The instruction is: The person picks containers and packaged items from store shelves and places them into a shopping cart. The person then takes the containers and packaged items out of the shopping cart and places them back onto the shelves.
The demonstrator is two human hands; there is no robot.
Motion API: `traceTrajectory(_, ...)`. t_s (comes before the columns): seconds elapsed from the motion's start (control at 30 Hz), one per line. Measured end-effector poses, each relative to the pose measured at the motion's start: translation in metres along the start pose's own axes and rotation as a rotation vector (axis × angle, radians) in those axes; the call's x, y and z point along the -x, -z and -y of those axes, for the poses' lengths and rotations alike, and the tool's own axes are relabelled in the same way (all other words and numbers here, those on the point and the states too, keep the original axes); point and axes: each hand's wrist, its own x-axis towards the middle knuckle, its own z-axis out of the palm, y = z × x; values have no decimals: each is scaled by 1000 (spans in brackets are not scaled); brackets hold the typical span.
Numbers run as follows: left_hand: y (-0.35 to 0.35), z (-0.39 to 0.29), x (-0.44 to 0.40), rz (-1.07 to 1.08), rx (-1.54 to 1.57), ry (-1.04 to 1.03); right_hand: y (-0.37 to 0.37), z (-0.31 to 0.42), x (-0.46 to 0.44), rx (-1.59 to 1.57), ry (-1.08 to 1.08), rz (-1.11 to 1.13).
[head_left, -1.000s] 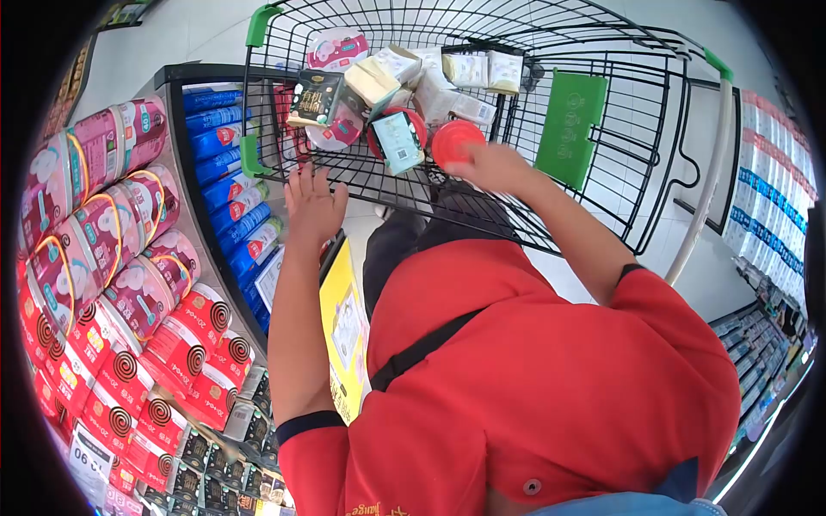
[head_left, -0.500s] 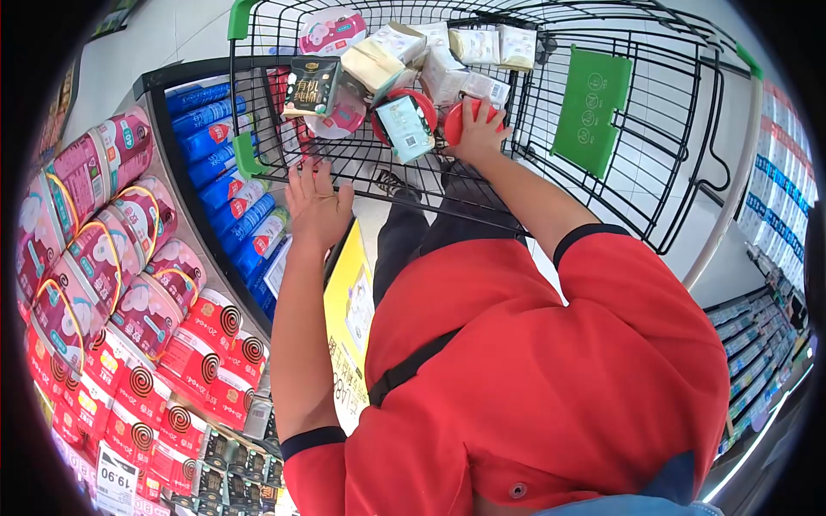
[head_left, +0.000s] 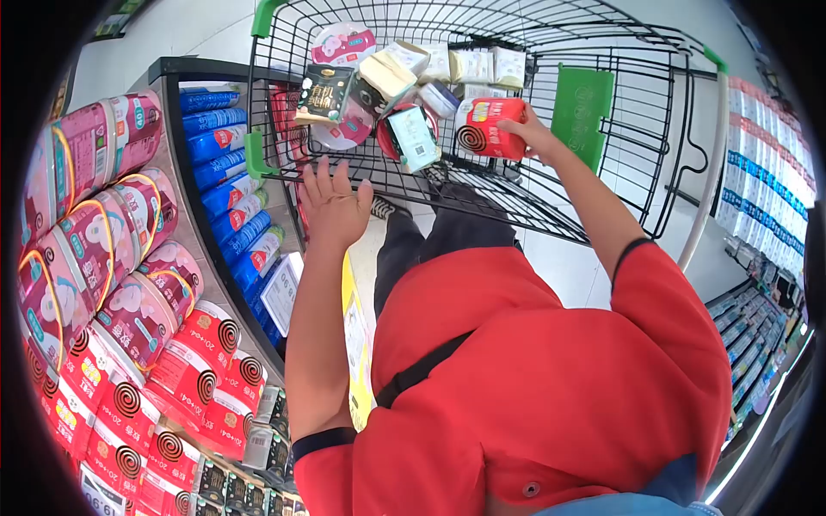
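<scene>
My right hand [head_left: 535, 138] grips a red mosquito coil tub [head_left: 490, 127] by its right end, lying on its side with a black spiral showing. It is held above the goods in the black wire shopping cart [head_left: 602, 193]. At the cart's near left rim is my left hand [head_left: 334, 206], fingers spread and holding nothing; whether it touches the wire is hard to tell. In the cart lie a pale green box [head_left: 415, 138] on a red round tub, a black pack [head_left: 323, 93], pink round tubs [head_left: 342, 43], a cream pack [head_left: 387, 76] and several white packs [head_left: 471, 65].
Left of me, a shelf holds pink tubs [head_left: 138, 318] with yellow handles, red mosquito coil tubs [head_left: 194, 361] and blue spray cans [head_left: 215, 120]. A green panel [head_left: 581, 120] hangs on the cart's right side. More stocked shelves [head_left: 757, 344] stand at the right.
My right hand has lifted the mosquito coil tub from among the goods and turned it onto its side. My left hand has shifted slightly right and down, its fingers still spread.
</scene>
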Motion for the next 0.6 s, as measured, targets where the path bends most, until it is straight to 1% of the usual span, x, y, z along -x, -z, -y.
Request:
traceTrajectory(0.03,0,0,-1,-18,6,-2,5,37,34,-57,-39,28)
traceTrajectory(0.07,-1,-1,-1,7,4,13,7,62,63,-116,-81,57)
traceTrajectory(0.1,-1,-1,-2,28,2,30,7,76,79,-109,-64,50)
traceTrajectory(0.17,9,-4,-3,7,45,46,5,102,100,-231,100,118)
traceTrajectory(0.23,32,-8,-5,185,61,35,-2,127,116,-236,270,147)
traceTrajectory(0.3,26,7,-5,87,536,-101,-21,160,140,-204,462,174)
traceTrajectory(0.37,81,-17,37,18,1292,-148,-32,184,151,-152,555,276)
traceTrajectory(0.43,120,-24,77,22,1643,-206,-66,216,178,-109,620,402)
traceTrajectory(0.47,128,-24,92,-8,1741,-274,-76,225,184,-21,615,487)
traceTrajectory(0.5,133,-22,106,-39,1832,-361,-100,238,195,-20,689,571)
traceTrajectory(0.57,128,-14,129,-187,1786,-386,-149,252,220,6,774,675)
traceTrajectory(0.6,145,-11,151,-225,1802,-350,-168,261,234,111,809,691)
